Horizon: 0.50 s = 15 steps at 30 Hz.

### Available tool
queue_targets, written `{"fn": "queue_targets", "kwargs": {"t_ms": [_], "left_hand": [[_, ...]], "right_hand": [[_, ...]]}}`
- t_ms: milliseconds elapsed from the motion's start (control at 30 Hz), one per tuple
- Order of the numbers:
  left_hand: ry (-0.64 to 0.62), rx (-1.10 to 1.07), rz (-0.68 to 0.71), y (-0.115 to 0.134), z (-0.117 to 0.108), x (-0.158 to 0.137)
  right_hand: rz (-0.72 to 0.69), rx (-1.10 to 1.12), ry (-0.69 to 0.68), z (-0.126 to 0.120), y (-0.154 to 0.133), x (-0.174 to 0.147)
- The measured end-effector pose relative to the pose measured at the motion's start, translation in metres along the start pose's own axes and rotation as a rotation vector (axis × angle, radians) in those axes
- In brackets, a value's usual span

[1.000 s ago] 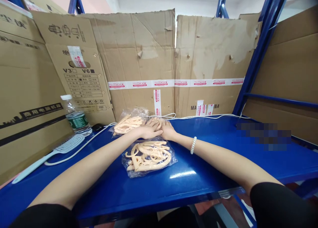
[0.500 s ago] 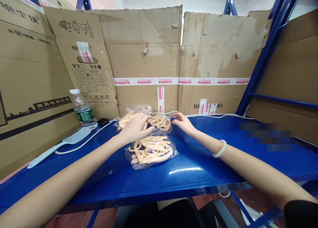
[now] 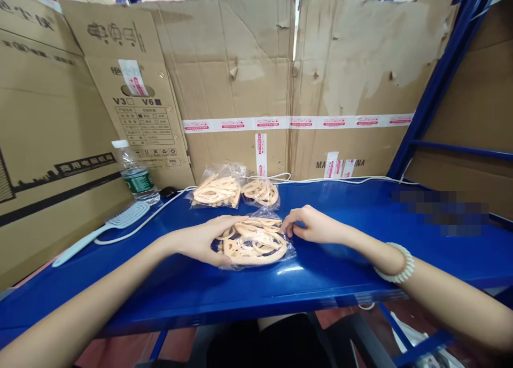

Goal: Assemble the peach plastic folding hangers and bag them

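Note:
A clear plastic bag of pale, flat, curved wooden pieces [image 3: 256, 245] lies on the blue shelf in front of me. My left hand [image 3: 208, 239] wraps around its left side, thumb at the near edge and fingers over the far edge. At the bag's upper right, my right hand [image 3: 306, 225] has its fingers curled against the plastic; the fingertips are partly hidden. Behind it lie two more clear bags of similar pieces, a larger left bag [image 3: 216, 190] and a smaller right bag [image 3: 260, 192].
On the left stand a water bottle [image 3: 138, 178] and a pale blue hairbrush [image 3: 102, 230]. A white cable [image 3: 344, 180] runs along the back of the blue shelf [image 3: 352, 272]. Cardboard sheets [image 3: 236, 90] wall the back and sides. A blue upright [image 3: 436, 79] rises at right.
Both hands have come nearer to me, from the rear bags to the front bag. My left hand now grasps its left side, and my right hand's fingers have curled at its right edge.

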<state>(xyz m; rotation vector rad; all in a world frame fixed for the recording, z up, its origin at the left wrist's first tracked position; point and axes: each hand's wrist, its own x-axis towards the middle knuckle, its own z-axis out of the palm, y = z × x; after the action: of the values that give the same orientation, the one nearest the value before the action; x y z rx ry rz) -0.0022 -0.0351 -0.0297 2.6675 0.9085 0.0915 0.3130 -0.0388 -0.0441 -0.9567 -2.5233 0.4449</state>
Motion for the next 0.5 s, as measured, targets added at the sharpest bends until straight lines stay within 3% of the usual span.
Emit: {"fn": "queue_targets", "kwargs": {"t_ms": [133, 267, 367, 500], "left_hand": [[0.018, -0.077, 0.166, -0.004, 0.005, 0.008], [0.076, -0.101, 0.237, -0.007, 0.011, 0.008], [0.124, -0.122, 0.25, -0.008, 0.018, 0.005], [0.174, -0.165, 0.272, -0.007, 0.022, 0.002]], "right_hand": [[0.061, -0.252, 0.091, 0.001, -0.003, -0.007], [-0.049, -0.383, 0.138, 0.009, -0.014, -0.005], [-0.158, -0.159, 0.108, 0.014, -0.024, -0.003], [-0.177, 0.079, 0.093, 0.015, -0.029, -0.004]]}}
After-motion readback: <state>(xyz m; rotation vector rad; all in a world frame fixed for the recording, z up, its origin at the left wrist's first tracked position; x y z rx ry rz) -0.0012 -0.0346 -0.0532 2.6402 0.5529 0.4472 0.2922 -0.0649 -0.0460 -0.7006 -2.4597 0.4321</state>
